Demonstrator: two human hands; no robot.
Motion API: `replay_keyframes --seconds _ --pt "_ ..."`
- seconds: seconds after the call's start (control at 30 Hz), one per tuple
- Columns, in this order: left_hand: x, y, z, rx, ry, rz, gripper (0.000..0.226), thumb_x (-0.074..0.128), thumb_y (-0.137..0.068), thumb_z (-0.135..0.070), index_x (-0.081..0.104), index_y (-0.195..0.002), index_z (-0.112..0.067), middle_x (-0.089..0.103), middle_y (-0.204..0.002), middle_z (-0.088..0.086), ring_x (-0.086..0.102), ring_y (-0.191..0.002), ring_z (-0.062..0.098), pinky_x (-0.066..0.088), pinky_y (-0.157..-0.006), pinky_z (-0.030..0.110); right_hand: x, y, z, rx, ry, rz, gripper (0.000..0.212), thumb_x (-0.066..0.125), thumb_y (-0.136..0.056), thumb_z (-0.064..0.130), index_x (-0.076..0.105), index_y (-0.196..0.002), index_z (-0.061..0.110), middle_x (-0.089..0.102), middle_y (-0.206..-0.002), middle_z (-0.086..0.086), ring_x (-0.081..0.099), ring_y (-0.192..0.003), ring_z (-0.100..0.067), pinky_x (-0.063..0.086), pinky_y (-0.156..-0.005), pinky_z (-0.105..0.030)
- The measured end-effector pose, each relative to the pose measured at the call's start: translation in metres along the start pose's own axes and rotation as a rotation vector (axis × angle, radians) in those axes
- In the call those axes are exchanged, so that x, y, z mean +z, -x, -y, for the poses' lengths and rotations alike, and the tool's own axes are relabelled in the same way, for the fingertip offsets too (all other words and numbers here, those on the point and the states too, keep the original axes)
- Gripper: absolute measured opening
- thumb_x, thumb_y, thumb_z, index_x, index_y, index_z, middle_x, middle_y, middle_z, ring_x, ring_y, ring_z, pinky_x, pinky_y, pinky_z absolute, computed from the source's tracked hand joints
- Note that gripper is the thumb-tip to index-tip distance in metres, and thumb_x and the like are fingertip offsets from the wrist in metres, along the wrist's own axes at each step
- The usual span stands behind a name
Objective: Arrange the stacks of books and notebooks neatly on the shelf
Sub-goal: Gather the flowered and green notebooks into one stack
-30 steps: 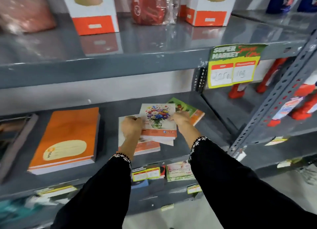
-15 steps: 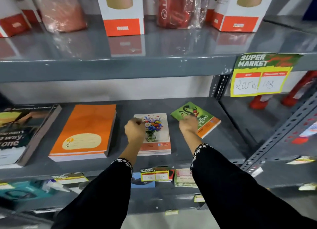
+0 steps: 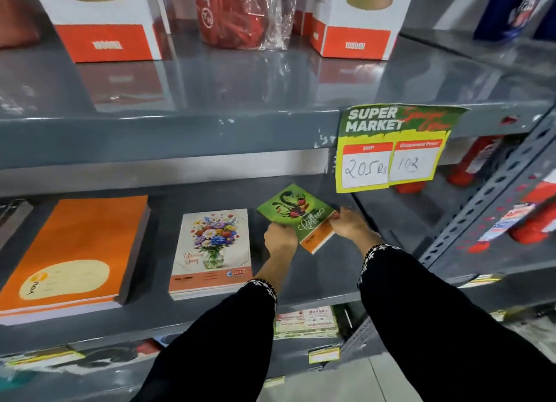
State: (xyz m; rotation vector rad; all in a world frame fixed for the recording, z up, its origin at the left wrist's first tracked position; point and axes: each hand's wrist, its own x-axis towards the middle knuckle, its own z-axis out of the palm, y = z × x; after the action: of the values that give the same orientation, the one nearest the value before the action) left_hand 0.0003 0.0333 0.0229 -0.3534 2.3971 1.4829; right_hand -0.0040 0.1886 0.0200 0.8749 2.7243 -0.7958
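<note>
Two black sleeves with white stitched cuffs reach in from the bottom edge over the front lip of the grey metal shelf [image 3: 316, 284], whose painted surface is smooth and faintly glossy. Small paper labels hang along the edge below it.

The left hand [image 3: 279, 239] grips the near left corner of the green notebook [image 3: 296, 213], fingers curled around it. The right hand [image 3: 350, 224] pinches the notebook's right edge by its orange band. The thin, glossy notebook sits skewed, one corner toward the back, on the right part of the shelf; whether it is lifted or lies flat I cannot tell.

Just left of it, apart from both hands, lies a squared stack of flower notebooks [image 3: 212, 251], rectangular, with a bouquet in a glass vase printed on the top cover. Further left sits a thicker orange stack [image 3: 75, 251] with a cream oval label and white page edges.

A yellow and green paper price tag [image 3: 394, 149] hangs from the upper shelf's edge. On top stand white and orange cardboard boxes [image 3: 102, 19] and a red item [image 3: 231, 13] in crinkled clear plastic.
</note>
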Motion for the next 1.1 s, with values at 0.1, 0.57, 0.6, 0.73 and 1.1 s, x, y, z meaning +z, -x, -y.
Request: replay_keyframes --seconds 0.1,0.57,0.6,0.73,1.1 --pt "0.004 -0.002 -0.003 -0.026 0.033 -0.019 0.032 0.045 -0.095 -0.013 0.059 -0.118 0.005 0.061 -0.126 0.026 0.057 -0.117 0.040 0.047 -0.096 0.040 -0.001 -0.007 -0.006 -0.053 0.019 0.119 0.047 0.052 -0.088 0.036 0.051 -0.129 0.013 0.054 -0.135 -0.013 0.053 -0.123 -0.028 0.044 -0.102 -0.037" --pt "-0.005 -0.003 0.010 -0.132 0.285 -0.035 0.029 0.050 -0.088 -0.006 0.067 -0.111 0.001 0.068 -0.116 0.022 0.065 -0.106 0.036 0.055 -0.094 0.044 0.002 0.024 -0.031 0.109 -0.070 0.082 0.036 0.064 -0.085 0.031 0.065 -0.101 -0.001 0.066 -0.118 -0.016 0.062 -0.107 -0.028 0.037 -0.074 -0.024" --pt "-0.009 -0.001 0.009 -0.097 0.282 -0.059 0.028 0.050 -0.088 -0.005 0.068 -0.109 0.000 0.070 -0.113 0.022 0.066 -0.104 0.036 0.056 -0.092 0.044 0.002 0.030 -0.029 0.104 -0.093 0.084 0.037 0.064 -0.086 0.033 0.065 -0.098 -0.002 0.066 -0.115 -0.015 0.062 -0.103 -0.026 0.039 -0.075 -0.026" --pt "-0.049 0.003 0.004 0.032 0.254 -0.126 0.029 0.049 -0.088 0.001 0.063 -0.064 -0.010 0.064 -0.066 0.008 0.062 -0.072 0.026 0.051 -0.054 0.027 0.017 0.056 -0.010 0.066 -0.446 0.124 0.021 0.072 -0.082 0.013 0.067 -0.095 -0.003 0.066 -0.077 -0.006 0.062 -0.070 -0.017 0.053 -0.071 -0.031" --pt "-0.195 -0.004 0.054 0.029 -0.014 -0.272 0.028 0.053 -0.093 -0.014 0.069 -0.106 0.005 0.068 -0.116 0.024 0.063 -0.111 0.037 0.051 -0.091 0.037 0.083 0.126 0.102 -0.140 -0.453 0.128 0.026 0.075 -0.077 0.008 0.070 -0.102 0.001 0.072 -0.108 -0.014 0.068 -0.099 -0.026 0.054 -0.095 -0.037"
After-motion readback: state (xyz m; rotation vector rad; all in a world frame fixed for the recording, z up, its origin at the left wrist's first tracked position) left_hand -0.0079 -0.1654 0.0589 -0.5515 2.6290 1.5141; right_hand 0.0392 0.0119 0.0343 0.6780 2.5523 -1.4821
